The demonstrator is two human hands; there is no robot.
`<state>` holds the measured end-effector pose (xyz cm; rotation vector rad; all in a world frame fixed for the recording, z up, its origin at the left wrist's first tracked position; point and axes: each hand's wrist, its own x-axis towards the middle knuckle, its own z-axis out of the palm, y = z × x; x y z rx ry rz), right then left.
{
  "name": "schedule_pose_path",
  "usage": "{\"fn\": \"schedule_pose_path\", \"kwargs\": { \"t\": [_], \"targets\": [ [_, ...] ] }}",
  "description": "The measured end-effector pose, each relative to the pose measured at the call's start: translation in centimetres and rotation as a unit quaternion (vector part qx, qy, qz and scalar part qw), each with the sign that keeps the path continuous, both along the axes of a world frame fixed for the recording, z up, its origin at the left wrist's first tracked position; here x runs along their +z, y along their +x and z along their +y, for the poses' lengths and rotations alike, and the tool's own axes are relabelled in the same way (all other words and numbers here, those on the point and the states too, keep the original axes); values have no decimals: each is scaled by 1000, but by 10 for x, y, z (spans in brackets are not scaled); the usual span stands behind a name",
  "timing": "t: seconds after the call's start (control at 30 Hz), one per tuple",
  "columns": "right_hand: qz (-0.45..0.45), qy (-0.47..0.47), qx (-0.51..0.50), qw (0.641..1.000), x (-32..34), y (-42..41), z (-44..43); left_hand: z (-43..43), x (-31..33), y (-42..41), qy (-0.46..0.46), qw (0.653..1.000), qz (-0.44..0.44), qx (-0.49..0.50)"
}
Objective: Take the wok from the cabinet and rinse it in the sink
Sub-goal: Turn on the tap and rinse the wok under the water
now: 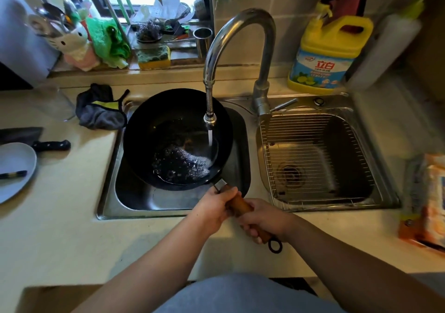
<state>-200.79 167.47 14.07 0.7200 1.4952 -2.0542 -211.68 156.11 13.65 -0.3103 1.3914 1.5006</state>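
A black wok (154,120) sits over the left basin of the steel sink (113,192), tilted a little. Water runs from the curved steel faucet (240,19) into the wok and foams in a pool at its bottom. The wok's brown wooden handle (239,204) points toward me over the sink's front rim. My left hand (212,209) is wrapped around the handle close to the pan. Further back on the handle, my right hand (267,218) grips near the black hanging loop.
The right basin (317,158) holds a wire rack. A yellow detergent jug (325,55) stands behind it. A grey cloth (101,108) lies left of the sink, with a cleaver (36,139) and a grey plate (14,168) further left. An orange packet (426,202) lies right.
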Motion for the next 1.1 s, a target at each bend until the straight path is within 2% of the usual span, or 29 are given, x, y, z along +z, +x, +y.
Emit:
{"fn": "schedule_pose_path", "kwargs": {
  "t": [0.4,0.7,0.9,1.1],
  "targets": [
    [19,-129,36,991,5,-7,3,-7,3,5,-53,995,54,71],
    [-33,-167,-3,985,41,-6,-3,-11,11,4,-55,996,73,19],
    [-55,-106,-14,993,64,0,-6,-10,15,8,-4,999,40,-27],
    [-55,31,21,998,69,10,-7,-3,16,9,29,998,6,-55]
  ]
}}
